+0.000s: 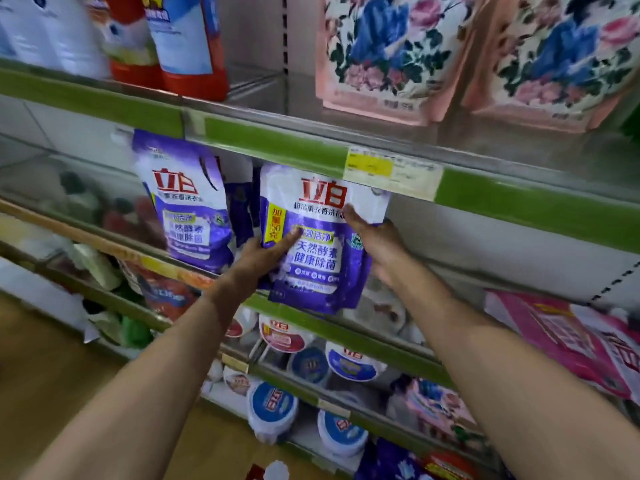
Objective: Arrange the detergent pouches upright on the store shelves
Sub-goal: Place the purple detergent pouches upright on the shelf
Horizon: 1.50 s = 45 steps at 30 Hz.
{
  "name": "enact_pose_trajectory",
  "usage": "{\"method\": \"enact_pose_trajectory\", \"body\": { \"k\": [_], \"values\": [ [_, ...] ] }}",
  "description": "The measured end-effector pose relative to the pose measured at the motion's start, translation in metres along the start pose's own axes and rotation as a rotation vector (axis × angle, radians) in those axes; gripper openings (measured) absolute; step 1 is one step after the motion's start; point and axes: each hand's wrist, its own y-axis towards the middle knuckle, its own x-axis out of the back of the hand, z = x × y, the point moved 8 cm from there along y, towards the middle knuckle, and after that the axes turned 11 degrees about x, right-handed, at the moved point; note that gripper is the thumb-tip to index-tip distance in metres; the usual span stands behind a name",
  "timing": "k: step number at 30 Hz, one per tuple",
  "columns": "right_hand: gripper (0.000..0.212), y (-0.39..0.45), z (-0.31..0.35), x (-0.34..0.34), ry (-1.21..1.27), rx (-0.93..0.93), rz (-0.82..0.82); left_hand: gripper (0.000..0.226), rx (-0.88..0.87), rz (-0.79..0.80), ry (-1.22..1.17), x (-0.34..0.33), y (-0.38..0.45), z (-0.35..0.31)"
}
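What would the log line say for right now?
both hands: left hand, right hand | hold purple detergent pouch | upright | at shelf edge

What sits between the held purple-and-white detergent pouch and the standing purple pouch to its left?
Head view: between the held purple-and-white detergent pouch and the standing purple pouch, a darker purple pouch stands further back on the shelf, partly hidden.

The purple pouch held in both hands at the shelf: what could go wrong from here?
1. The held pouch has its bottom over the green shelf edge; if the left hand and right hand release now, it may slide off.
2. Pushed in, it may knock the upright neighbour pouch close on its left.
3. Its top sits near the price tag and may catch it.
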Motion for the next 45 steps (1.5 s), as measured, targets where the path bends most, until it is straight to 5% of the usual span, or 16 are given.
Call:
{"method": "enact_pose_trajectory", "body": {
  "k": [5, 10, 14, 16, 20, 29, 38, 45],
  "values": [
    [0.007, 0.052, -0.010, -0.006, -0.038, 0.219, -0.029, 0.029, -0.106, 0.000, 0.072, 0.002, 0.065, -0.007],
    [0.011, 0.084, -0.020, -0.004, -0.045, 0.308, -0.064, 0.006, -0.224, 0.013, 0.018, 0.002, 0.108, -0.020],
    [0.016, 0.089, -0.031, -0.001, -0.039, 0.294, -0.078, 0.032, -0.259, 0.077, -0.036, 0.006, 0.120, -0.002],
    [0.007, 0.085, -0.041, 0.000, -0.002, 0.225, 0.039, 0.069, -0.258, 0.136, 0.035, 0.005, 0.120, 0.014],
    [0.053, 0.061, -0.076, 0.004, -0.180, 0.082, 0.269, 0.130, -0.242, 0.165, 0.247, 0.002, 0.122, 0.033],
    [0.060, 0.087, -0.087, 0.001, -0.171, 0.233, 0.019, 0.120, -0.290, 0.005, 0.254, 0.001, 0.147, 0.013],
    [0.063, 0.081, -0.082, 0.004, -0.203, 0.166, -0.126, 0.105, -0.271, -0.033, 0.105, -0.007, 0.142, 0.008],
    [0.057, 0.023, -0.069, 0.046, -0.182, 0.008, -0.200, 0.092, -0.125, -0.474, 0.471, -0.023, 0.067, 0.007]
  ]
}}
